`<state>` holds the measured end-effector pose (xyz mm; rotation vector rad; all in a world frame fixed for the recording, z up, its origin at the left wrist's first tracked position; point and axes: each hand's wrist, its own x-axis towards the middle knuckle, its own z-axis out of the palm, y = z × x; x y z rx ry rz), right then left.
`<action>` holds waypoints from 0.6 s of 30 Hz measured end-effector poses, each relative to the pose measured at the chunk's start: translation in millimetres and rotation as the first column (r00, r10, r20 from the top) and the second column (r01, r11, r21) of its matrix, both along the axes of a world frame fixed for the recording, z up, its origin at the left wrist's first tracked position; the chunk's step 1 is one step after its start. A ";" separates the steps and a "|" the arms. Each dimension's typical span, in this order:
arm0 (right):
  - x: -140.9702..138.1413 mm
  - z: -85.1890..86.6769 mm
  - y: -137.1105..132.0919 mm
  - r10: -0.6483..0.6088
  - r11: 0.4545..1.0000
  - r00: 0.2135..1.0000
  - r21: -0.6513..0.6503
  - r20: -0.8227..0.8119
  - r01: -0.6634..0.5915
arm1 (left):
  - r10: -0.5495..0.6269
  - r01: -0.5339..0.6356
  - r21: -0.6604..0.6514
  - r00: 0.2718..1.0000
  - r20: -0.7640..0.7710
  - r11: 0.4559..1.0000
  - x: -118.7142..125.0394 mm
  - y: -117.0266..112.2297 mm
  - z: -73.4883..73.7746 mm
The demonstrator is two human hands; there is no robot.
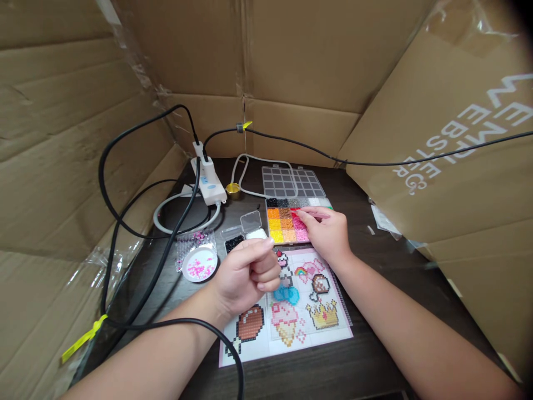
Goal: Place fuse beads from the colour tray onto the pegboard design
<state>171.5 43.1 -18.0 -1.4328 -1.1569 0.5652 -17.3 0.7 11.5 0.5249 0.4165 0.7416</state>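
Observation:
My right hand [327, 230] pinches pink tweezers [315, 214], their tip at the red beads in a compartment box [275, 223]. The box is sorted by colour: black, grey, white, orange, brown, yellow, red and pink show. My left hand [252, 272] is curled into a loose fist above the pattern sheet [260, 350], and nothing shows in its fingers. A clear pegboard [347, 316] lies over part of the sheet. Pixel pictures on the sheet include an ice cream [285, 322] and a crown [325, 315]. Part of the sheet is hidden under my left hand.
Left of the box are a white dish [186, 272] with pink beads, a small box of black beads [233, 243] and a silver mat [180, 244]. Behind stand a power strip [212, 186], a gold cup [233, 191] and a clear lid [278, 179]. Black cables [109, 194] cross my left forearm. Cardboard walls [300, 116] surround the table.

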 end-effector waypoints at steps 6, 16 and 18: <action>11.0 31.5 -30.4 0.017 1.000 0.998 0.028 -0.068 -0.015 | 0.015 -0.015 -0.011 1.000 -0.011 1.000 0.4 0.3 1.7; 68.0 10.1 -124.3 0.164 0.933 0.949 -0.272 -0.268 -0.238 | -0.004 0.004 -0.020 0.999 -0.033 1.000 2.3 2.4 2.2; 72.6 -4.5 -131.5 0.148 0.924 0.936 -0.293 -0.318 -0.246 | -0.005 0.004 -0.020 0.999 -0.045 1.000 3.0 2.5 3.1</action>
